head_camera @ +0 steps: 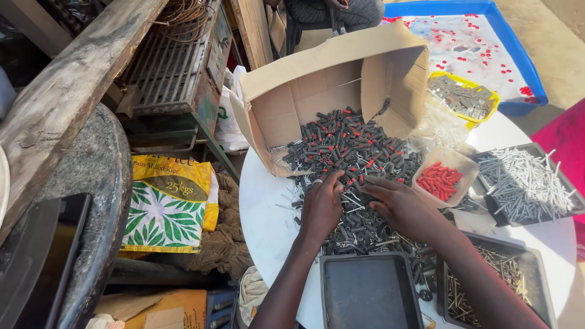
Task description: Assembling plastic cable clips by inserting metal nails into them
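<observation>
Both hands are resting loosely on the heap of small dark tubes [353, 183] spilling from a tipped brown cardboard box [304, 91] on the white counter [268, 225]: left hand [321, 207] with fingers curled into it, right hand [399, 207] spread flat. A yellow-and-green sack [167, 204] is lying left.

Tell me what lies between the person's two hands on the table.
In the head view, a strip of the pile of small dark parts lies between the left hand and the right hand.
</observation>
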